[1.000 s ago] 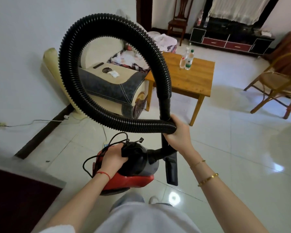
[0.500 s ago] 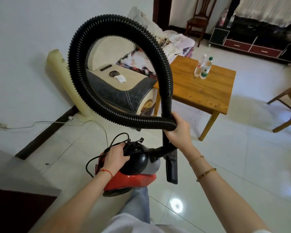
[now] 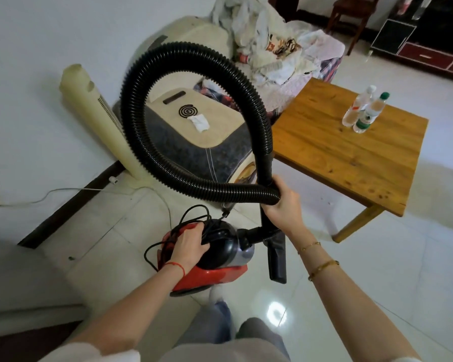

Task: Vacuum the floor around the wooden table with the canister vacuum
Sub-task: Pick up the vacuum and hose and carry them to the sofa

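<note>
Glossy white tile floor [image 3: 377, 296], living room, wooden table [image 3: 351, 150] up right with two water bottles [image 3: 361, 111] on it.

Sofa [image 3: 207, 142] piled with laundry sits against the wall, tower fan [image 3: 100, 121] beside it. Left hand [image 3: 188, 244] has its fingers curled round the handle on top of the red and black canister vacuum [image 3: 215, 265], carried just above the floor. Right hand [image 3: 283, 202] grips the looped black hose [image 3: 168, 100] where it crosses itself, nozzle [image 3: 277, 262] hanging down. Compared to half a second ago, the table and sofa sit closer and lower in view; both grips look unchanged.
</note>
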`<state>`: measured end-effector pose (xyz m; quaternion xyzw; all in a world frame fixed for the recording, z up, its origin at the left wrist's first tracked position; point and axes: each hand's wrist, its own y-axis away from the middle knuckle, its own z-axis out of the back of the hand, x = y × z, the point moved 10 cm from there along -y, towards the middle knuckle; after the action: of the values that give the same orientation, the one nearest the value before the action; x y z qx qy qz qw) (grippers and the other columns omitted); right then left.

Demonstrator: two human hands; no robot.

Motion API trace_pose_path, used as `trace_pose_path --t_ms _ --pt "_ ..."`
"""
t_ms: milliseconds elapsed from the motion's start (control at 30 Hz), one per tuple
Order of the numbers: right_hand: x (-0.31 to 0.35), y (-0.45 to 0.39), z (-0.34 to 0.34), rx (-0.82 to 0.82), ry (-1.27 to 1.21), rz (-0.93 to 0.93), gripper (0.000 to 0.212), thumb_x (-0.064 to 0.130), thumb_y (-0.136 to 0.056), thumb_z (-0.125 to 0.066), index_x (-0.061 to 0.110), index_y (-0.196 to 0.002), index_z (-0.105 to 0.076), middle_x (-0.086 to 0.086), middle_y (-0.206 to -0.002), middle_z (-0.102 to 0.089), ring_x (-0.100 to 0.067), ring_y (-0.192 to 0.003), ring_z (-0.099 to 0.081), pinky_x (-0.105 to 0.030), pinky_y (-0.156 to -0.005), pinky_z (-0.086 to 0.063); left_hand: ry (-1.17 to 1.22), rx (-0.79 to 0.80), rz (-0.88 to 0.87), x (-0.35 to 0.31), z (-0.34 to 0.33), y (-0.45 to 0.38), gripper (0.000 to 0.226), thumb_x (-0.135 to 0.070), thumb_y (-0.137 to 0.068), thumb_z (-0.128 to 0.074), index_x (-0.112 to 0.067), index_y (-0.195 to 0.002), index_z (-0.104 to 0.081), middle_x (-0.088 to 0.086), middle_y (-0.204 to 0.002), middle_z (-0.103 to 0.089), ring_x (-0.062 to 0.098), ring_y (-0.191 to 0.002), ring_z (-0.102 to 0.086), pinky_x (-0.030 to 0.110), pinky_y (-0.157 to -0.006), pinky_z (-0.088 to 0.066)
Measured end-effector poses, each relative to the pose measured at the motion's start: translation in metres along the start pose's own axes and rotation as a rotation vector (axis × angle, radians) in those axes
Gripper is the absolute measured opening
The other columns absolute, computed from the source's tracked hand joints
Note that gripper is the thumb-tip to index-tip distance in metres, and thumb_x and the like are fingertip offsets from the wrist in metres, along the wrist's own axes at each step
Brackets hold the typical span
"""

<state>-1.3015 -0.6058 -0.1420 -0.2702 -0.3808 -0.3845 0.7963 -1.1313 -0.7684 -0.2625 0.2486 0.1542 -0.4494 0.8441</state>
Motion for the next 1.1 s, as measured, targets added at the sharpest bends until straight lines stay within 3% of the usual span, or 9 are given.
trace_pose_path --t_ms 200,333,467,700,867,1000,1100 --pt "-0.074 -0.067 -0.037 0.032 0.025 0.018 0.041 0.02 -0.074 -0.065 0.041 -0.106 -0.049 0.015 -0.077 -0.062 0.0 -0.074 -0.06 -0.013 -0.063 -0.042 -0.016 -0.011 0.047 0.02 -0.047 -0.083 0.023 -0.017 -0.08 -0.069 -0.018 -0.097 -0.054 0.0 -0.088 -0.068 0.018 -0.085 -0.067 0.031 -0.076 -0.055" --pt "-0.157 -0.092 -0.081 0.04 0.04 0.036 0.041 0.018 -0.074 -0.067 0.03 -0.111 -0.053 0.012 -0.081 -0.065 -0.008 -0.075 -0.063 -0.026 -0.064 -0.051 -0.013 -0.025 0.074 0.055 -0.114 -0.137 0.028 -0.017 -0.08 -0.07 -0.017 -0.102 -0.054 0.003 -0.092 -0.069 0.02 -0.088 -0.067 0.033 -0.079 -0.054" --pt "-0.247 -0.104 -0.134 0.021 0.042 0.064 0.047 0.021 -0.071 -0.063 0.03 -0.116 -0.051 0.012 -0.082 -0.064 -0.009 -0.075 -0.062 -0.02 -0.063 -0.049 -0.012 -0.045 0.09 0.1 -0.195 -0.187 0.029 -0.019 -0.079 -0.071 -0.017 -0.103 -0.056 0.001 -0.092 -0.068 0.019 -0.088 -0.067 0.033 -0.078 -0.055" --pt "-0.386 -0.117 -0.219 0.007 0.048 0.083 0.044 0.016 -0.074 -0.067 0.027 -0.114 -0.052 0.008 -0.085 -0.065 -0.013 -0.078 -0.064 -0.029 -0.068 -0.054 -0.049 -0.101 0.051 0.169 -0.315 -0.258 0.036 -0.021 -0.079 -0.07 -0.018 -0.112 -0.056 0.0 -0.102 -0.066 0.018 -0.096 -0.065 0.028 -0.085 -0.053" --pt "-0.447 -0.127 -0.266 -0.031 0.037 0.104 0.04 0.019 -0.074 -0.067 0.028 -0.111 -0.054 0.008 -0.085 -0.065 -0.012 -0.078 -0.063 -0.021 -0.065 -0.05 -0.07 -0.105 0.024 0.211 -0.372 -0.295 0.03 -0.02 -0.081 -0.068 -0.015 -0.108 -0.056 0.001 -0.098 -0.066 0.018 -0.094 -0.064 0.027 -0.082 -0.053" --pt "-0.483 -0.137 -0.291 -0.058 0.037 0.086 0.043 0.019 -0.073 -0.068 0.026 -0.113 -0.055 0.005 -0.09 -0.066 -0.014 -0.083 -0.063 -0.026 -0.071 -0.052 -0.066 -0.107 0.007 0.234 -0.4 -0.316 0.025 -0.02 -0.082 -0.065 -0.015 -0.105 -0.057 0.0 -0.092 -0.065 0.017 -0.088 -0.064 0.025 -0.076 -0.052" --pt "-0.497 -0.145 -0.301 -0.068 0.026 0.076 0.043 0.022 -0.074 -0.07 0.027 -0.113 -0.053 0.008 -0.092 -0.064 -0.012 -0.084 -0.062 -0.023 -0.071 -0.05 -0.066 -0.109 0.005 0.244 -0.412 -0.327 0.03 -0.021 -0.082 -0.066 -0.015 -0.11 -0.058 0.001 -0.096 -0.067 0.018 -0.09 -0.065 0.027 -0.08 -0.053"
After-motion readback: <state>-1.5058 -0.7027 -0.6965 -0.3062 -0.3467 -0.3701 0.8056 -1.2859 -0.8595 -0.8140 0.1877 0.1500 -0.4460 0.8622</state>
